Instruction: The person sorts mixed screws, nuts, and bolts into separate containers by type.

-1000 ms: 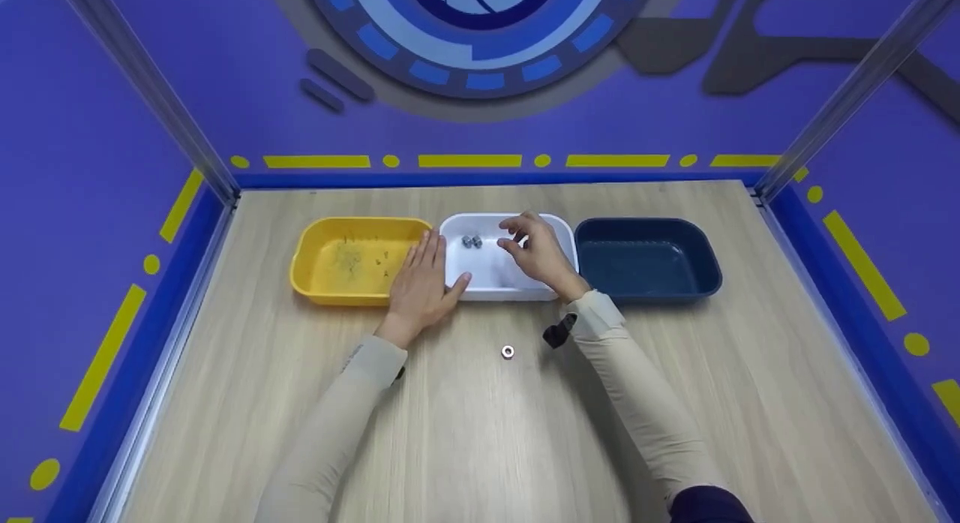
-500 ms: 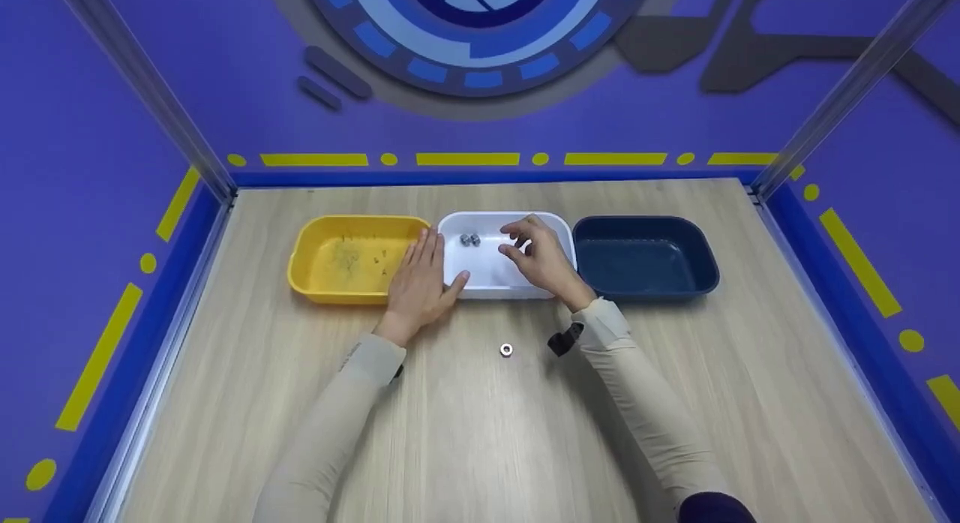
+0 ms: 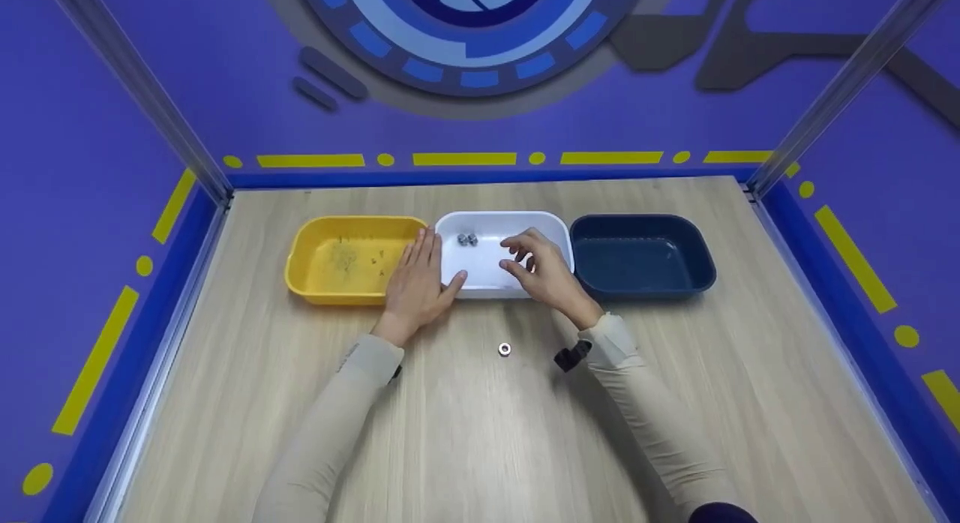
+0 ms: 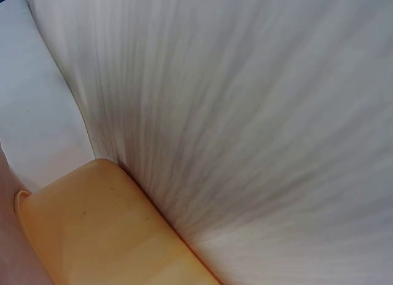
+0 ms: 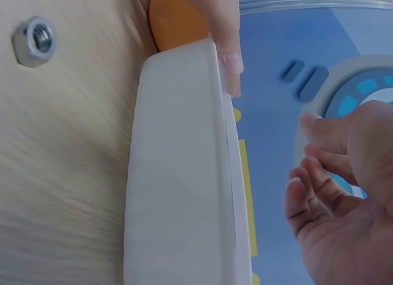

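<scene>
My left hand (image 3: 414, 287) lies with straight fingers across the adjoining rims of the yellow tray (image 3: 334, 298) and the white tray (image 3: 484, 293). Over the right part of the white tray is my right hand (image 3: 553, 281), its fingers loosely bent. In the right wrist view its thumb (image 5: 328, 132) stands apart from the other fingers, with nothing seen between them. Two small metal nuts (image 3: 472, 240) lie side by side at the white tray's back left. A single hex nut (image 3: 505, 349) sits on the wooden table, nearer to me than the trays.
A dark blue tray (image 3: 645, 289) stands beside the white one at the right. Small dark specks or bits, too small to tell, lie in the yellow tray. Blue walls (image 3: 465, 133) close off the back and sides of the wooden table (image 3: 465, 448).
My right hand has drawn back slightly toward me, still over the white tray. The left hand and the nuts stay in place; the head view has shifted slightly.
</scene>
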`<state>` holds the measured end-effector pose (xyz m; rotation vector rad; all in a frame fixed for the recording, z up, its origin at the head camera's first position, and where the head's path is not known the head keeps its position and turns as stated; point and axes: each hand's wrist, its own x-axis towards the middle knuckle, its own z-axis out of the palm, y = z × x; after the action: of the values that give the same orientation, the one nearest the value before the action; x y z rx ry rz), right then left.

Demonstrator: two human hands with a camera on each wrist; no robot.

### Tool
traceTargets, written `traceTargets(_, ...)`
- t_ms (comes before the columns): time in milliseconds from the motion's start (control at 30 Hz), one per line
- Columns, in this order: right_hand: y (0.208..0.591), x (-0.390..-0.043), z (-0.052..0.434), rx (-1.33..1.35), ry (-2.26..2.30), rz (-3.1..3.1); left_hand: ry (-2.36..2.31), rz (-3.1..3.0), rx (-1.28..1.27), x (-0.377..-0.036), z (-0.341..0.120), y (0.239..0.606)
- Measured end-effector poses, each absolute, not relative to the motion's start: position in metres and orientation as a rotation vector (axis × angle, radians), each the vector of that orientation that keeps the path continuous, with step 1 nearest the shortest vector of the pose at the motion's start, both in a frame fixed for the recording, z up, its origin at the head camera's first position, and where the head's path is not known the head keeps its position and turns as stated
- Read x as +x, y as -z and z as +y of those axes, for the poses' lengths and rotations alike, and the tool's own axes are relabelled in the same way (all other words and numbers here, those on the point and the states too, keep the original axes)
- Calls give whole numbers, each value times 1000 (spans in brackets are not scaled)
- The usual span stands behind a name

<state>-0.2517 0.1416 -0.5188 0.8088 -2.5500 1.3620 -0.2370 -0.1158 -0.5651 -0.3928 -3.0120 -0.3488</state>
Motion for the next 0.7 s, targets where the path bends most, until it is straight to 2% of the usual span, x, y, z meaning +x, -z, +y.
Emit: traceTargets(700,541,-214,156,833,-1483,-2517,370,-3008,-400,-237,-117,565)
